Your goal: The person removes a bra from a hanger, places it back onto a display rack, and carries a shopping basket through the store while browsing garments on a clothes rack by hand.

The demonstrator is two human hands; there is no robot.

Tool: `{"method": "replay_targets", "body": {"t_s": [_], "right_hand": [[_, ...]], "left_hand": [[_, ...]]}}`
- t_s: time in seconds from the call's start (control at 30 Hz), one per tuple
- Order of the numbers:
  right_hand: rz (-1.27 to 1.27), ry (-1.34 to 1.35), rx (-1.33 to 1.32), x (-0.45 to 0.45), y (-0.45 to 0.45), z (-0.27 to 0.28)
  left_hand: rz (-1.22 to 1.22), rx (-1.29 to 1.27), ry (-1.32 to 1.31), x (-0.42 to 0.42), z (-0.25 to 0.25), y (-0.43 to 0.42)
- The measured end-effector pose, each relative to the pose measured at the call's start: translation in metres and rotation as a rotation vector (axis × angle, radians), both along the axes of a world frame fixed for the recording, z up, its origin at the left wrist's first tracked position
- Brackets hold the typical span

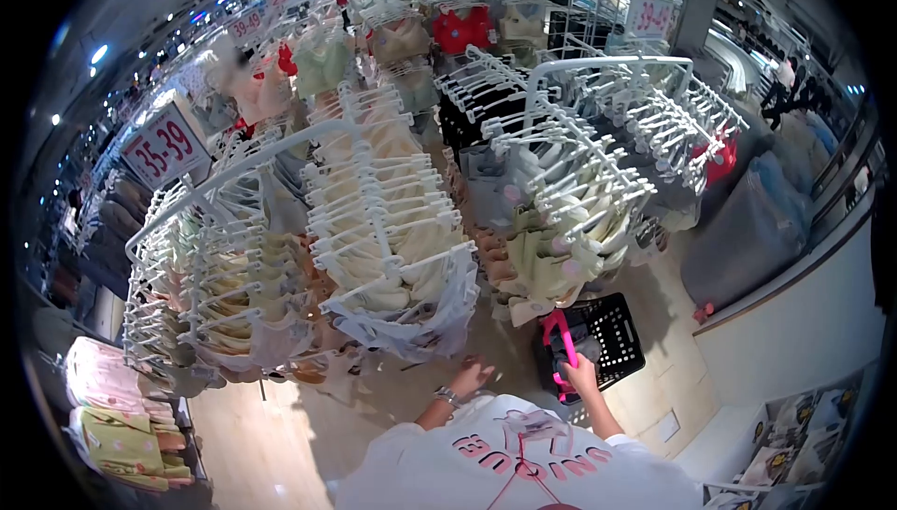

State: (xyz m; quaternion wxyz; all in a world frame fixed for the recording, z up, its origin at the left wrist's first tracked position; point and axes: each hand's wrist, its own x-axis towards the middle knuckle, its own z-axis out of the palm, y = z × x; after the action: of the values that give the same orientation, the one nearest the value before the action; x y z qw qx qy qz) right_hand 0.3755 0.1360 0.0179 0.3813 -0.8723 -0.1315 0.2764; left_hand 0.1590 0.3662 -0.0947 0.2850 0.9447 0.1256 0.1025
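My right hand (581, 375) is closed around the pink handle (568, 340) of a black shopping basket (620, 342). Dark grey items (581, 336) lie inside it; I cannot make out their kind. In front of my body, my left hand (474, 375) holds nothing, its fingers loosely apart, with a watch (447, 396) on the wrist. The nearest things to it are pale blue bras (425, 318) at the near end of a rack. Behind those, a long row of cream bras (374, 202) hangs on white hangers.
More bras hang on a rack (537, 202) to the right and on one (234, 267) to the left. A price sign (166, 148) reads 35-39. Folded pink garments (105, 375) are at lower left. Large grey bags (757, 220) stand by a white counter (794, 323).
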Motion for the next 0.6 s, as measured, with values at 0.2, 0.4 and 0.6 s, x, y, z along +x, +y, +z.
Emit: {"method": "replay_targets", "body": {"t_s": [0.2,0.4,0.6], "right_hand": [[0.111,-0.228,-0.072,-0.02,0.006,-0.019],[0.231,-0.25,-0.047,-0.076,-0.001,-0.019],[0.382,-0.095,0.025,-0.14,-0.022,-0.019]], "left_hand": [[0.221,-0.3,0.209,0.036,0.107,-0.051],[0.123,0.016,0.152,0.036,0.144,-0.097],[0.389,0.327,0.29,0.001,0.132,-0.123]]}}
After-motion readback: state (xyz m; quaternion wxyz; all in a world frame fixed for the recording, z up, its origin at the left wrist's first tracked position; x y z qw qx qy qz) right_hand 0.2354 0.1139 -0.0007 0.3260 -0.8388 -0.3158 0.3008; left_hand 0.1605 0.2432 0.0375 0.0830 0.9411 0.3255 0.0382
